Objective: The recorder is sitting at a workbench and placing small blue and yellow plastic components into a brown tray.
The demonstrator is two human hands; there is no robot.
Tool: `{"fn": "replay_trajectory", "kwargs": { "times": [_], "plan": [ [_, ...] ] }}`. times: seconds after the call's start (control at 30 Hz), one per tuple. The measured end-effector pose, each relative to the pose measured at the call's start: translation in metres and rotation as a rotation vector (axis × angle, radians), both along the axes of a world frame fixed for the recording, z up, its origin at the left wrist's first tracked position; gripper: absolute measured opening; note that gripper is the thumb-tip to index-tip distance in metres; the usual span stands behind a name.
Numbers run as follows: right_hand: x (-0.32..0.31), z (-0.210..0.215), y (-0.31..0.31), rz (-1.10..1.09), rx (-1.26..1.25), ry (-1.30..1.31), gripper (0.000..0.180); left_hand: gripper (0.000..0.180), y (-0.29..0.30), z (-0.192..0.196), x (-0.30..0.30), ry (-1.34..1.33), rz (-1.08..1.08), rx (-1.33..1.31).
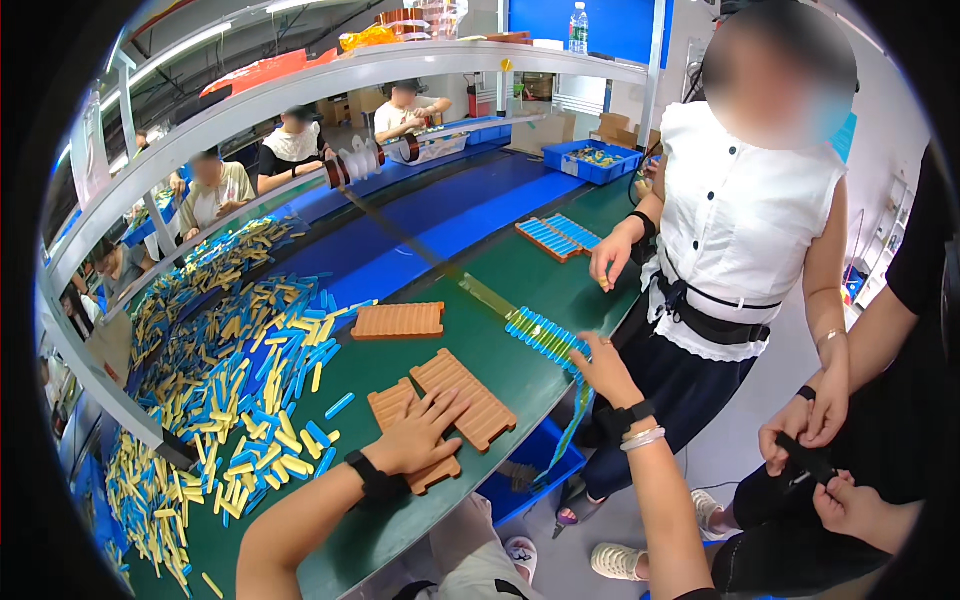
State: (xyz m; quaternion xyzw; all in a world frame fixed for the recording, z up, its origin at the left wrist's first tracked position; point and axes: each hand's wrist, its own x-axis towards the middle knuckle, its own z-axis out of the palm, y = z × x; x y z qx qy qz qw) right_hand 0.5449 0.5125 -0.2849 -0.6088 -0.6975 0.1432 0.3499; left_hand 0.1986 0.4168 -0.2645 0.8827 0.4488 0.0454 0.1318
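Left hand (420, 435) lies flat, fingers spread, on ribbed orange trays (455, 400) on the green surface (500, 290). Right hand (600, 368), fingers curled loosely, touches the near end of a blue-and-yellow stick row (545, 337) running away toward upper left.

The brown ribbed plastic trays (465, 397) look matt, their grooved tops rough under the left hand (420, 438). The row of blue and yellow-green plastic sticks (545, 338) at the table's near edge, touched by the right hand (603, 370), looks smooth and faintly glossy. The green table top (420, 360) is a smooth, dull mat. The loose blue and yellow plastic sticks (240, 385) heaped toward the left edge shine slightly. Both wrists carry black matt straps.
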Motion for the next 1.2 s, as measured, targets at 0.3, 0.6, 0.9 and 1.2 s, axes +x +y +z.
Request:
{"fn": "replay_trajectory", "kwargs": {
  "times": [0.3,0.6,0.9,1.2],
  "plan": [
    [-0.003,-0.011,-0.040,0.052,0.144,-0.051,0.049,0.066,-0.047,0.006,-0.038,0.010,0.070,0.011],
    [-0.049,-0.053,-0.145,0.117,-0.109,0.345,0.028,0.065,-0.064,0.007,-0.056,0.068,0.067,0.078],
    [-0.115,-0.158,-0.311,0.686,-0.907,-0.100,0.049,0.073,-0.101,0.014,-0.096,0.100,-0.008,0.085],
    [-0.172,0.009,-0.240,0.397,-0.099,0.427,0.022,0.047,-0.191,0.116,-0.112,-0.456,-0.159,-0.291]
  ]
}}
